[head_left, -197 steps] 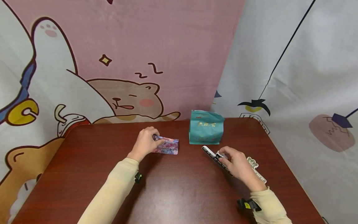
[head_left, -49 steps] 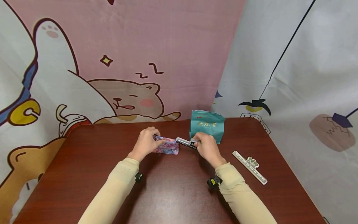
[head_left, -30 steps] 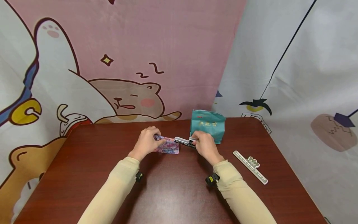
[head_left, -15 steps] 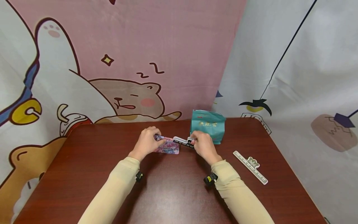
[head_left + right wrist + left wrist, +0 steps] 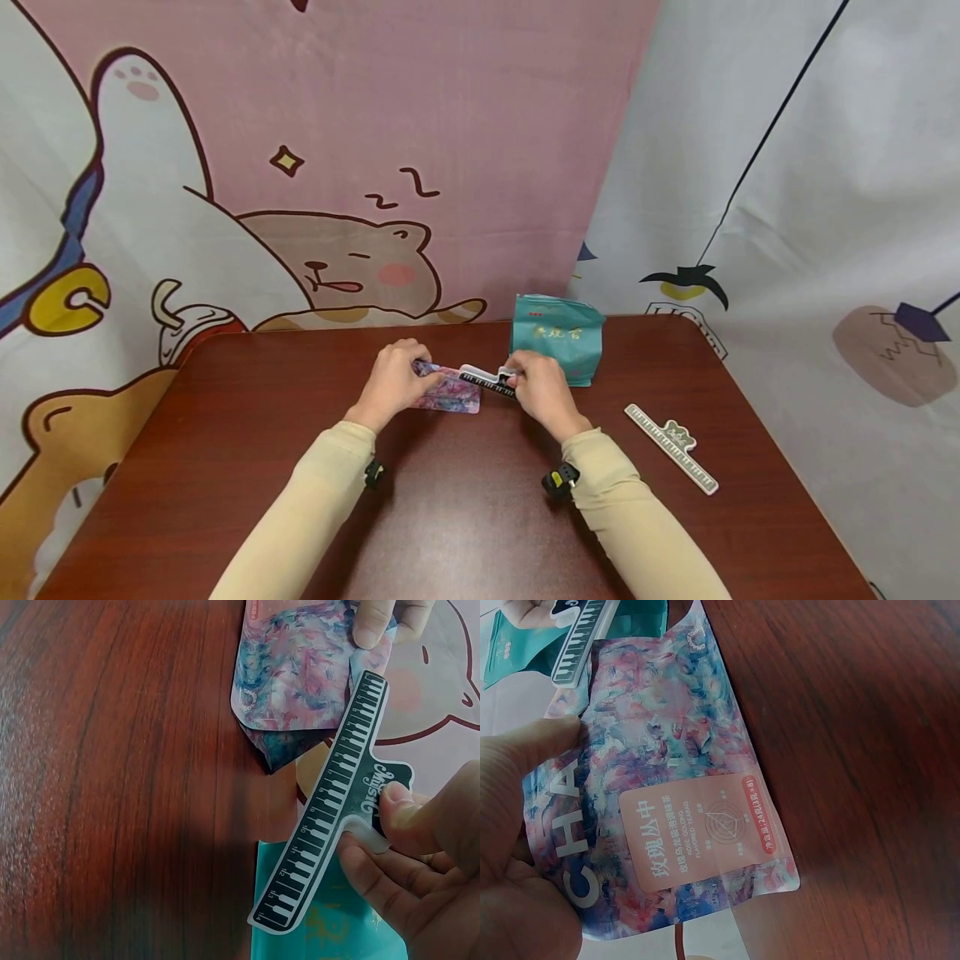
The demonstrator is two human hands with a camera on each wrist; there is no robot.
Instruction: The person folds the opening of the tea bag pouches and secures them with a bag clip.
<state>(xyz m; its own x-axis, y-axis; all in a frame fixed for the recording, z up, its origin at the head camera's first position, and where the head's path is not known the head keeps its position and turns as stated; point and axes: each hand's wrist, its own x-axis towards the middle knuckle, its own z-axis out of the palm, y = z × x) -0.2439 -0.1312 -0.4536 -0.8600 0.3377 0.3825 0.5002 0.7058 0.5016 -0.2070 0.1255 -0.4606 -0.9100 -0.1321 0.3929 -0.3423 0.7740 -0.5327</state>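
Observation:
My left hand (image 5: 393, 379) pinches the top of a pink-and-blue tea pouch (image 5: 667, 735), thumb on the near face beside the letters "CHA". The pouch's top edge looks folded over. My right hand (image 5: 546, 393) squeezes the handle of a black-and-white piano-key bag clip (image 5: 322, 817) between thumb and fingers. In the right wrist view, the clip's far end overlaps the corner of the pouch's top, close to the left thumb. Most of the clip's length still extends past the pouch, towards the right hand.
A teal bag (image 5: 558, 333) with gold lettering stands upright at the back of the brown table (image 5: 465, 517), right behind my right hand. A second piano-key clip (image 5: 671, 447), pale green and white, lies flat at the right. A cartoon-printed cloth (image 5: 517, 150) hangs behind the table.
My right hand has carried the black clip from the table's right side to the pouch and edged it leftward along the pouch's top. My left hand has stayed on the pouch.

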